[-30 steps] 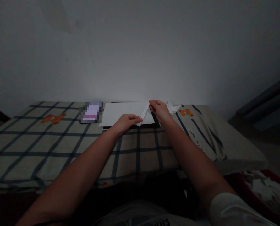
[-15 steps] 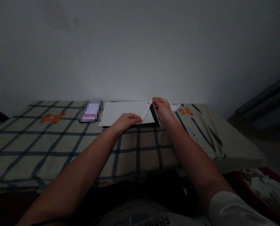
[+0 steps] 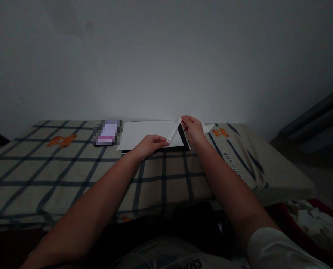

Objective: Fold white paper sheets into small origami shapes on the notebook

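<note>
A white sheet of paper (image 3: 144, 132) lies on a dark flat board (image 3: 184, 142) at the far side of a checked bedsheet. My right hand (image 3: 193, 129) pinches the top end of a narrow perforated paper strip (image 3: 173, 132) that runs along the sheet's right edge, lifted away from it. My left hand (image 3: 149, 144) rests fingers down on the sheet's near edge, its fingertips at the lower end of the strip.
A blurred-out lilac object (image 3: 107, 133) lies left of the sheet. Small white paper pieces (image 3: 208, 127) sit by the wall to the right. The checked sheet (image 3: 71, 172) with orange bear prints covers the bed. More white scraps (image 3: 314, 218) lie at lower right.
My right hand has pulled the strip's top end up and to the right, away from the sheet, baring the dark board under it. My left hand has stayed in place.
</note>
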Available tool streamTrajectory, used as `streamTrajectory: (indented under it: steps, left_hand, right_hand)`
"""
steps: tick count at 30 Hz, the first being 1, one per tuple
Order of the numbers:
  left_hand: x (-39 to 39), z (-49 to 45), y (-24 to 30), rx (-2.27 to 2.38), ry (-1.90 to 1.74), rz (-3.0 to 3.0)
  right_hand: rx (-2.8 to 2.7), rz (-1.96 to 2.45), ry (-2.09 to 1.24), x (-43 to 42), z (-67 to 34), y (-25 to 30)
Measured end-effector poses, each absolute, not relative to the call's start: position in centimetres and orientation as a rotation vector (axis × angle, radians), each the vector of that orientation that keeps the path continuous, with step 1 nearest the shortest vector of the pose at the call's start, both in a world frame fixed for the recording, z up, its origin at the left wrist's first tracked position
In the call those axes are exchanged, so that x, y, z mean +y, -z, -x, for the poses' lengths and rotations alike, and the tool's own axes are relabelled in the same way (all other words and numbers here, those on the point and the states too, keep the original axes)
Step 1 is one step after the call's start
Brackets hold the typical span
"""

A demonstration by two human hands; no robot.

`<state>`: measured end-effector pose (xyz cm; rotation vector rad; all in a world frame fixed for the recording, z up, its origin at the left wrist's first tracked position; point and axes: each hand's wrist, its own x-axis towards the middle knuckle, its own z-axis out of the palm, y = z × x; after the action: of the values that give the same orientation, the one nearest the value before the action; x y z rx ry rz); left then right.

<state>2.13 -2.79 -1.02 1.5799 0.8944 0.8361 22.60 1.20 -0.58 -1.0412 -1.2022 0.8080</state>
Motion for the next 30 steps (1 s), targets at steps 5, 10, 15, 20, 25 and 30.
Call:
streamTrajectory:
  steps: [5, 10, 15, 20, 25, 30]
  left_hand:
    - [-2.69, -2.04, 0.91, 0.918, -0.842, -1.589]
    - [-2.48, -1.80, 0.75, 0.884, -0.882, -1.641]
    - [-2.80, -1.79, 0.45, 0.832, -0.963, -1.852]
    - [-2.99, -1.73, 0.62, 0.859, -0.965, -1.978]
    - [-3.08, -1.53, 0.53, 0.825, -0.958, -2.174]
    - [-3.10, -1.48, 0.38, 0.815, -1.080, -2.249]
  right_hand:
    - [-1.093, 0.970, -0.813, 1.20, -22.57, 0.56]
    - [-1.059, 1.012, -0.788, 1.02, -22.50, 0.37]
    - [-0.997, 1.039, -0.783, 0.88, -22.45, 0.28]
    - [-1.000, 1.019, -0.791, 1.19, -22.58, 0.69]
    - [-1.013, 1.047, -0.791, 1.38, -22.79, 0.95]
    - [-1.037, 1.063, -0.773, 1.25, -22.52, 0.92]
